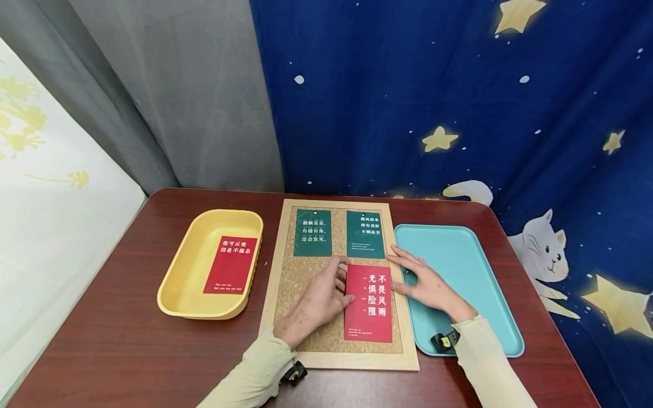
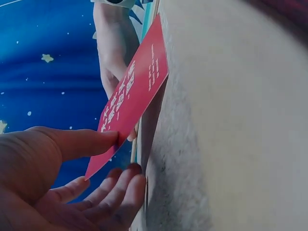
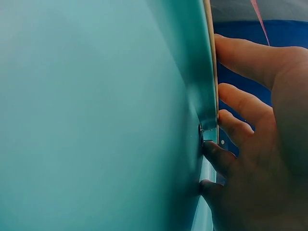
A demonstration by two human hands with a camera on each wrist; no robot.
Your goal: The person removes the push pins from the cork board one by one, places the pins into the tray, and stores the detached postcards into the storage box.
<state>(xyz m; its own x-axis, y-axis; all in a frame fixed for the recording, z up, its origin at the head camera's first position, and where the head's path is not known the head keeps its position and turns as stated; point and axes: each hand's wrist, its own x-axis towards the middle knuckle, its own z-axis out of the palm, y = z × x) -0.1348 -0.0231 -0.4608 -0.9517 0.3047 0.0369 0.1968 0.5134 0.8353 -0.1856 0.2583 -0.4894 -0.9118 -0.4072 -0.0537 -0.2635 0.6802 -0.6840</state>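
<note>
My left hand (image 1: 318,297) holds a red card (image 1: 364,323) with white lettering by its left edge. In the left wrist view the thumb lies on the card's printed face and the other fingers are behind it; the card is tilted off the surface. Below it is a wood-framed corkboard (image 1: 311,317). My right hand (image 1: 433,286) spreads its fingers over the board's right frame and the blue tray (image 1: 471,272), the thumb close to the card's right edge. Small pins (image 3: 206,134) sit at the tray's side by its fingertips.
Two green cards, a left one (image 1: 313,246) and a right one (image 1: 364,238), are on the upper corkboard, each with a pin at its top. A yellow basin (image 1: 183,272) at the left contains another red card (image 1: 232,269). Curtains hang behind the brown table (image 1: 102,334).
</note>
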